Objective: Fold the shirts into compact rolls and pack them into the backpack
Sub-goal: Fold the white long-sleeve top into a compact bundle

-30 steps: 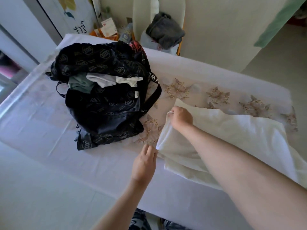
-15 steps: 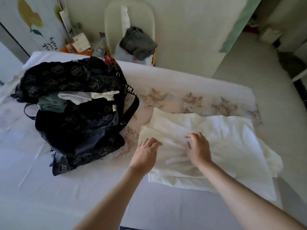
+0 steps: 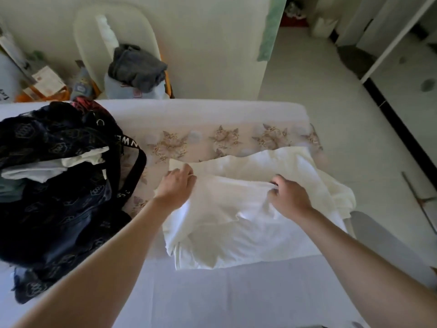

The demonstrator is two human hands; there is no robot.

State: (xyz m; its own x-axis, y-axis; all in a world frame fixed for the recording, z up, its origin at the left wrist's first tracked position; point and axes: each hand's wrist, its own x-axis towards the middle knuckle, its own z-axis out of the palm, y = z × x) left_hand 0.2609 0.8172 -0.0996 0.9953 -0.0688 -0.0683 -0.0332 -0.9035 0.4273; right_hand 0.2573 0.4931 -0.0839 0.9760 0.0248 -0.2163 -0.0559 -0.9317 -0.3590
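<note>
Both hands on the white shirt (image 3: 236,223). It lies flat on the white sheet (image 3: 212,294), right of centre, partly folded into several layers. Its far edge overlaps the floral band (image 3: 224,138) that runs across the sheet.

Left hand (image 3: 176,187): fingers curled onto the shirt's left end, clenched on the top layer's fold line. The fingertips are tucked into the cloth, so I can't tell how deep the pinch goes.

Right hand (image 3: 289,196): fingers curled, pinching a bunch of fabric on the same fold line, further right. The cloth wrinkles up at the pinch.

The fold edge runs roughly straight between the two hands. The near layers sag toward me, loose and uneven at the near-left corner. The right end of the shirt is bunched at the right edge of the sheet.

Backpack (image 3: 59,197): black, patterned, on the sheet at left, just beside the shirt and not touching it. Its mouth is open. Inside are a white roll (image 3: 82,157) and a grey-green roll (image 3: 9,189), both poking out. Its lettered strap (image 3: 133,171) loops out toward the shirt.

Far side, off the sheet: a chair (image 3: 146,31) against the wall with a grey garment (image 3: 137,67) piled on it.
</note>
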